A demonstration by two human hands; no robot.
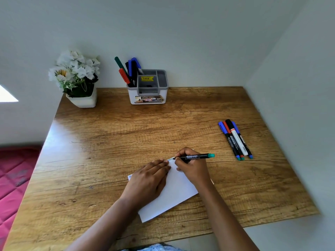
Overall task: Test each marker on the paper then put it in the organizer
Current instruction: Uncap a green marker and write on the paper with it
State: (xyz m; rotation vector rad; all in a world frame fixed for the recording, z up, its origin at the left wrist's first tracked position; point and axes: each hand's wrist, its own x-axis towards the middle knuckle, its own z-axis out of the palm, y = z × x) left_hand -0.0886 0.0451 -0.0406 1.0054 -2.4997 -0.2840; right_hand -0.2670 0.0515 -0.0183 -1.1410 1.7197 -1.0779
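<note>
Wood-grain tabletop [108, 142] set in a white corner: the right hand [192, 167] pinches a black marker [194, 157] with a teal end, tip on the far edge of the paper [174, 194], while the left hand [148, 178] lies flat and open on the sheet. Four markers [235, 140] lie side by side, touching, well off to the right. At the back wall stand the organizer [147, 87], with markers upright in its left compartment, and a flowerpot [79, 82].

Both forearms bare — light blue patterned garment [157, 248] at the bottom edge.
</note>
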